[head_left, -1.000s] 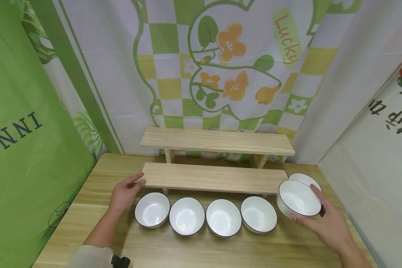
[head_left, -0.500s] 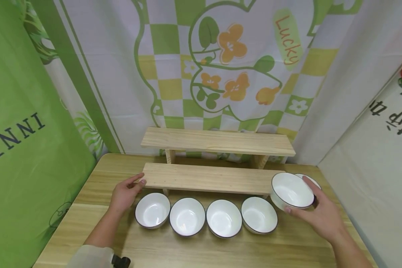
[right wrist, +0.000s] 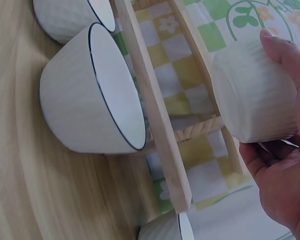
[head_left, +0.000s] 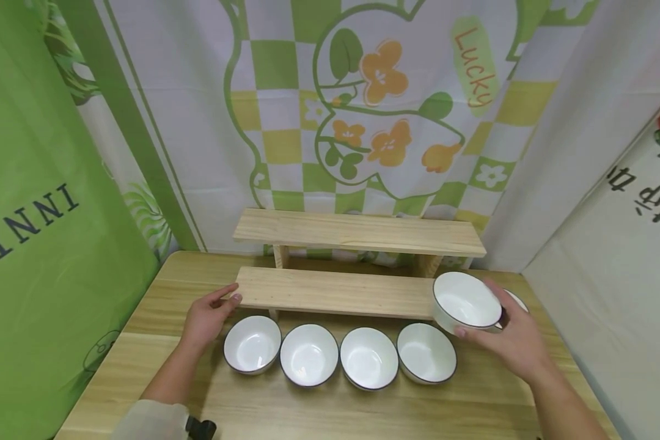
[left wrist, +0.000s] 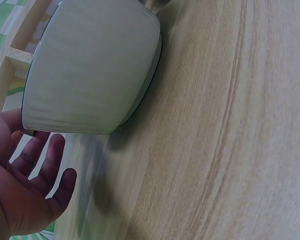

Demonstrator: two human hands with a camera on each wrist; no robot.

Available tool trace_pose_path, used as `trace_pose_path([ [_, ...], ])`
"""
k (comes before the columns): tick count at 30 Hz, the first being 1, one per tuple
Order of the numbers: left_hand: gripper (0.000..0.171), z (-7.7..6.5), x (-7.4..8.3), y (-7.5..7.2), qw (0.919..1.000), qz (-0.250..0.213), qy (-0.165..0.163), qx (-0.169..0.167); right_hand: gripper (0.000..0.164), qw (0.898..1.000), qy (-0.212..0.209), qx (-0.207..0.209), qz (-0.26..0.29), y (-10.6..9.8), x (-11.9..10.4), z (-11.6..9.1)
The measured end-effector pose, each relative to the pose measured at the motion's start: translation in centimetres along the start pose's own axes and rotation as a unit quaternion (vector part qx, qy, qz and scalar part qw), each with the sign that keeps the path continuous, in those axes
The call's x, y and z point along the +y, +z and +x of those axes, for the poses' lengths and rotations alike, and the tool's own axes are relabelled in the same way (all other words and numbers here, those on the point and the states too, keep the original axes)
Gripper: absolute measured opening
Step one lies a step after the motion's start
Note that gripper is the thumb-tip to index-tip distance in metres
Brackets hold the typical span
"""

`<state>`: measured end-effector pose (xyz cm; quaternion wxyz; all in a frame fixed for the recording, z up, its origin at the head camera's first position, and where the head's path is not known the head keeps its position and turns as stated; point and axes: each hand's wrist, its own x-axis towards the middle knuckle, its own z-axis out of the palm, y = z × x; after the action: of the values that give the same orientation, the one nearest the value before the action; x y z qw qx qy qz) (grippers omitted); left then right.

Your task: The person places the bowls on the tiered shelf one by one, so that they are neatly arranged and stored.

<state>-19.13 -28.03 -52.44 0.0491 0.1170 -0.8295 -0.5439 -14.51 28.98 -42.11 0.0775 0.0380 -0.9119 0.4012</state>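
My right hand (head_left: 511, 339) grips a white bowl (head_left: 466, 299) with a dark rim, thumb on the near side and fingers behind. The bowl is raised and overlaps the right end of the lower shelf board; its underside (right wrist: 230, 100) shows in the right wrist view. My left hand (head_left: 208, 316) touches the left end of the two-tier wooden shelf (head_left: 330, 290) with thumb and forefinger, the other fingers (left wrist: 55, 155) loose. Several matching bowls stand in a row before the shelf, from the left bowl (head_left: 252, 344) to the right bowl (head_left: 426, 352).
Another white bowl (head_left: 517, 298) stands right of the shelf, mostly hidden behind my right hand. The upper shelf board (head_left: 357, 233) stands close to the patterned curtain (head_left: 286, 146). A green cloth (head_left: 49, 263) hangs left of the wooden table (head_left: 319, 418).
My right hand has carried the bowl leftward and away from me, from beside the lower board to over its right end. The left hand stays at the shelf's left end.
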Motion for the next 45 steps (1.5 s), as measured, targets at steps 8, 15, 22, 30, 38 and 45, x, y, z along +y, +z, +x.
trace_pose_path([
  [8, 0.051, 0.2, -0.2, 0.1, 1.0000, -0.005, 0.001, -0.001, 0.108, 0.999, -0.019, -0.010, 0.024, 0.7, -1.3, 0.9],
  [15, 0.049, 0.0, 0.0, 0.1, 1.0000, -0.005, -0.001, 0.003, 0.117, 0.999, -0.013, -0.031, 0.030, 1.4, -2.0, 1.6],
  [22, 0.050, 0.0, 0.0, 0.1, 1.0000, -0.001, 0.003, 0.002, 0.120, 0.998, 0.002, -0.047, 0.028, 1.7, -2.8, 2.3],
  [30, 0.052, 0.0, -0.2, 0.1, 1.0000, -0.006, 0.002, 0.002, 0.122, 0.998, -0.003, -0.053, 0.036, 2.2, -3.6, 3.1],
  [38, 0.051, 0.1, 0.0, 0.0, 1.0000, -0.009, 0.001, 0.002, 0.117, 0.997, -0.027, -0.047, 0.048, 2.8, -4.3, 3.9],
  [45, 0.052, 0.0, -0.1, 0.0, 0.9999, -0.009, -0.006, -0.001, 0.115, 0.996, -0.031, -0.055, 0.068, 3.3, -4.9, 4.4],
])
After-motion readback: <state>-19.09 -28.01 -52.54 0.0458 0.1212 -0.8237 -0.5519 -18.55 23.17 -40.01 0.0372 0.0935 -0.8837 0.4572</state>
